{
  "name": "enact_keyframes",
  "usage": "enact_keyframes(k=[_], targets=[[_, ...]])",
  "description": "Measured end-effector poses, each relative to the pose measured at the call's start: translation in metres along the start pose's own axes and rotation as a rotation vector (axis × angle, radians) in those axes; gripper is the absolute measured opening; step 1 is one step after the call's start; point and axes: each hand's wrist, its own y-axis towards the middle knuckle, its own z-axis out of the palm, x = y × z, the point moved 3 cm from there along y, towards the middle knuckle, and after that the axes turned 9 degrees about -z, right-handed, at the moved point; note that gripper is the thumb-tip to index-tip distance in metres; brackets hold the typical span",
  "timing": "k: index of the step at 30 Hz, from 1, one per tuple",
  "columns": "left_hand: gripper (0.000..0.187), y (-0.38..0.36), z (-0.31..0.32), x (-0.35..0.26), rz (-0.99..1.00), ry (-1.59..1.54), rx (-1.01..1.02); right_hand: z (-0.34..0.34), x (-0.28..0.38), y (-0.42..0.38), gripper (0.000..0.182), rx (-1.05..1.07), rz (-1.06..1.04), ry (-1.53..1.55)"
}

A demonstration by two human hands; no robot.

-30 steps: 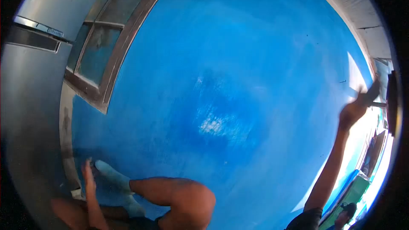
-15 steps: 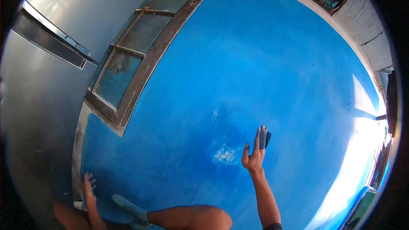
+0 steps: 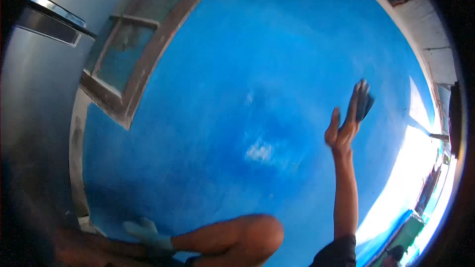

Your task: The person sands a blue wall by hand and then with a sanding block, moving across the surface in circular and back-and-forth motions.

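My right hand (image 3: 346, 126) reaches up against the blue wall (image 3: 222, 89), right of the middle. Its fingers are stretched out and dusty grey, and they hold a dark piece of sandpaper (image 3: 365, 107) flat at the wall. Left of and below the hand, a pale scuffed patch (image 3: 260, 152) shows in the paint, with a fainter one above it. My left hand does not show; the lower left corner is dark and blurred.
A bent leg (image 3: 227, 237) and a foot in a pale sock (image 3: 146, 233) are at the bottom. On the left are a wood-framed window (image 3: 123, 54) and a grey metal panel (image 3: 44, 99) with a handle (image 3: 54, 20). Bright sunlight falls on the right side of the wall.
My right hand has moved up and to the right along the wall with the sandpaper. My left hand, seen earlier at lower left, has gone from sight. The view has shifted a little.
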Motion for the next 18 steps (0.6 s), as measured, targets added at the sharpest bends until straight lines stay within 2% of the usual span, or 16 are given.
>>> enact_keyframes(k=[2, 4, 5, 7, 10, 11, 14, 15, 16, 17, 18], targets=[[0.036, 0.003, 0.017, -0.036, 0.186, -0.058, 0.215, -0.005, -0.007, 0.007, 0.056, -0.13, 0.046, 0.067], [0.037, -0.002, 0.033, -0.063, 0.337, -0.132, 0.423, -0.004, -0.007, 0.006, 0.056, -0.145, 0.098, 0.075], [0.037, -0.005, 0.039, -0.072, 0.381, -0.16, 0.502, -0.005, -0.007, 0.003, 0.056, -0.179, 0.137, 0.076], [0.037, -0.011, 0.051, -0.081, 0.419, -0.19, 0.617, 0.004, -0.007, -0.01, 0.057, -0.112, 0.174, 0.045], [0.038, -0.015, 0.063, -0.082, 0.408, -0.171, 0.765, 0.029, -0.006, -0.042, 0.06, 0.073, 0.256, 0.045], [0.038, -0.015, 0.066, -0.08, 0.4, -0.146, 0.801, 0.035, -0.003, -0.055, 0.06, 0.073, 0.271, 0.052], [0.039, -0.016, 0.065, -0.084, 0.413, -0.111, 0.843, 0.063, 0.01, -0.1, 0.065, 0.256, 0.365, 0.104], [0.039, -0.019, 0.058, -0.082, 0.234, 0.034, 0.84, 0.069, 0.012, -0.111, 0.065, 0.236, 0.367, 0.082], [0.039, -0.021, 0.055, -0.076, 0.041, 0.175, 0.839, 0.076, 0.019, -0.124, 0.065, 0.335, 0.376, 0.095], [0.039, -0.019, 0.056, -0.073, 0.043, 0.163, 0.845, 0.081, 0.026, -0.136, 0.066, 0.445, 0.383, 0.113], [0.039, -0.019, 0.057, -0.068, -0.011, 0.181, 0.863, 0.084, 0.03, -0.147, 0.066, 0.457, 0.384, 0.107]])
